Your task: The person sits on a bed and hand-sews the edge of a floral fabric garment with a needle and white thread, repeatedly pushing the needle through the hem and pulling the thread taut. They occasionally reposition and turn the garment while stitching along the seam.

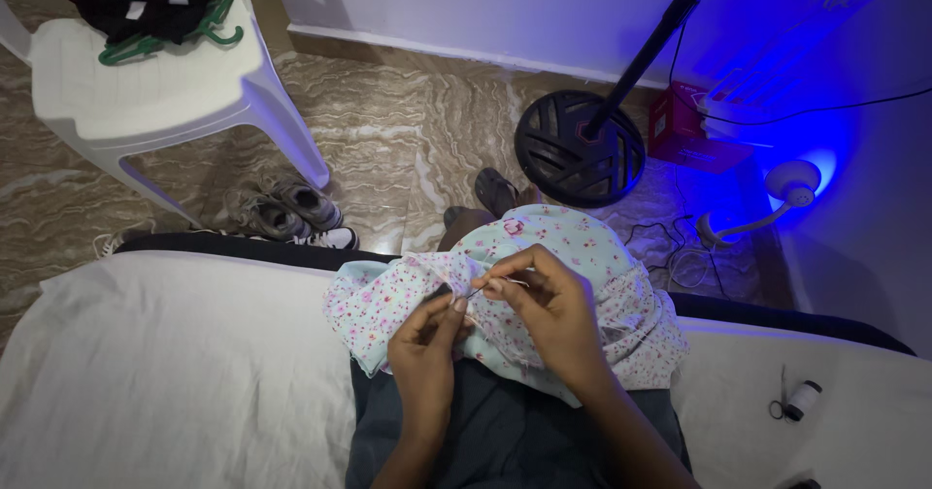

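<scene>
A pale blue cloth with small pink flowers lies bunched over my lap and knee. My left hand pinches a fold of it from below, fingers closed on the fabric. My right hand grips the same fold from the right, thumb and forefinger pressed together at the cloth's edge; a thin needle or thread seems to run between the fingertips, too small to tell. Both hands meet at the middle of the cloth.
I sit on a bed with a white sheet. A thread spool and small scissors lie on the sheet at right. On the marble floor are a white plastic chair with clothes, shoes, a round stand base, a lamp.
</scene>
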